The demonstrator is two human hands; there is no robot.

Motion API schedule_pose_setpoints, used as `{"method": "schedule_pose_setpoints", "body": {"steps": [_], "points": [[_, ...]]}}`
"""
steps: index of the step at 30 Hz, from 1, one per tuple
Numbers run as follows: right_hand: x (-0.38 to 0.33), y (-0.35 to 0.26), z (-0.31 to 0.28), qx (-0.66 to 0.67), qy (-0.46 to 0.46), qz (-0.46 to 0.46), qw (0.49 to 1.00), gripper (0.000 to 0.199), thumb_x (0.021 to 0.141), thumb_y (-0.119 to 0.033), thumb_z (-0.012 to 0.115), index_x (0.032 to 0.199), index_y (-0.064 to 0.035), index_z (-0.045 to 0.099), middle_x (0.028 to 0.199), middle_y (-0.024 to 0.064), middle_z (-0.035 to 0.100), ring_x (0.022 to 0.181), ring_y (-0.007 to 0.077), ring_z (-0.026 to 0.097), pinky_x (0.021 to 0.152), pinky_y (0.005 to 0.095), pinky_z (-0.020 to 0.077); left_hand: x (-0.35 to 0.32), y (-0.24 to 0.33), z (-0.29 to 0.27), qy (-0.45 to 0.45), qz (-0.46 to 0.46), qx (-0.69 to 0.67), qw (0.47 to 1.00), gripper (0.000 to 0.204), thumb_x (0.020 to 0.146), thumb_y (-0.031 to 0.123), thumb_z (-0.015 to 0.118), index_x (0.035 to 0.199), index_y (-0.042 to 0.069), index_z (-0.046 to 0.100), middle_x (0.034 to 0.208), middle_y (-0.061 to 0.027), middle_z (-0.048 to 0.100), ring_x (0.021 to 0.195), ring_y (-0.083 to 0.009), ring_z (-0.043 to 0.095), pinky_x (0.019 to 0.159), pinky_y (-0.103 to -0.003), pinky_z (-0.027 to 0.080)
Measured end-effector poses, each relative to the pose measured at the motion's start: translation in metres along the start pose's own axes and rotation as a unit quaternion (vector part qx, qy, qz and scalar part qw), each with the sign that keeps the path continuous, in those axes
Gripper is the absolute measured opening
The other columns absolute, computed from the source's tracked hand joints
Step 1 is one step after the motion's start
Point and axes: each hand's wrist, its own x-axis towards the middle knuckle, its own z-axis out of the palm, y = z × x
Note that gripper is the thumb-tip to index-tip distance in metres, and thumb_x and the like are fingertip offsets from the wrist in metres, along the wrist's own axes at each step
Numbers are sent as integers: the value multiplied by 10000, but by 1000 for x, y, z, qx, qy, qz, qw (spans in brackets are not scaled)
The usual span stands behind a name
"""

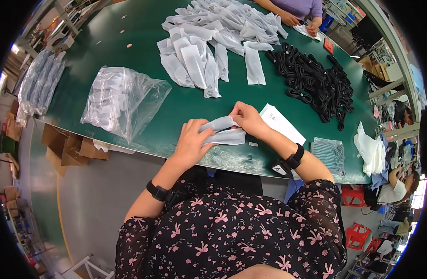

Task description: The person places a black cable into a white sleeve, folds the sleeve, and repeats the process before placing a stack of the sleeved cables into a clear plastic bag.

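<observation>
Near the table's front edge, my left hand (189,142) is closed round two narrow, frosted white plastic pouches (229,136), one above the other. The fingers of my right hand (247,120) pinch the right end of the upper pouch. What lies inside these pouches cannot be made out. Just right of my right hand, partly behind my forearm, lies a stack of flat white pouches (282,123). A small clear strip (253,144) rests on the table below my right hand.
Across the green table (143,51) spreads a heap of white pouches (222,23), with coiled black cables (311,81) to its right. Clear bags (112,100) lie left, a striped packet (328,156) right. Another person's hands (312,29) work at the far side.
</observation>
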Motion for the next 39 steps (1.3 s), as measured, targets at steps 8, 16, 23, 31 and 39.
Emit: {"method": "schedule_pose_setpoints", "body": {"steps": [8, 16, 23, 31, 39], "points": [[-38, -28, 7, -391, 56, -440, 807, 377, 836, -139, 704, 1147, 14, 554, 943, 126, 622, 844, 292, 655, 722, 392, 532, 2, -1, 2, 9, 31, 8, 999, 371, 715, 119, 775, 1037, 46, 607, 1133, -136, 558, 1021, -327, 525, 854, -422, 407], [19, -25, -72, -459, 25, -280, 843, 457, 799, -134, 677, 1244, -116, 573, 1133, 150, 575, 954, 359, 600, 773, 436, 525, 5, 3, 0, -5, 32, -8, 999, 439, 742, 125, 753, 1129, 7, 583, 1049, -144, 576, 971, -329, 535, 831, -414, 419], [97, -26, -153, -663, 195, -319, 648, 421, 795, -71, 595, 1209, -146, 621, 1150, 132, 575, 951, 359, 610, 790, 432, 524, 5, 4, -1, -10, 36, -4, 999, 462, 728, 140, 767, 1133, 11, 585, 1039, -136, 581, 946, -328, 536, 822, -410, 424], [139, 10, -163, -520, 184, -228, 802, 200, 842, -92, 582, 1027, -26, 625, 1096, 196, 604, 949, 397, 605, 823, 466, 505, 4, 7, -1, -33, 16, -26, 999, 480, 713, 133, 782, 1135, 16, 586, 1045, -134, 581, 960, -327, 536, 830, -412, 428], [67, -8, -114, -443, 86, -185, 873, 145, 869, -117, 599, 839, 25, 600, 849, 210, 610, 833, 422, 596, 740, 468, 487, 6, 2, -1, -49, -19, -43, 998, 510, 681, 129, 804, 1131, 25, 590, 1083, -141, 573, 988, -339, 534, 872, -429, 429]]}}
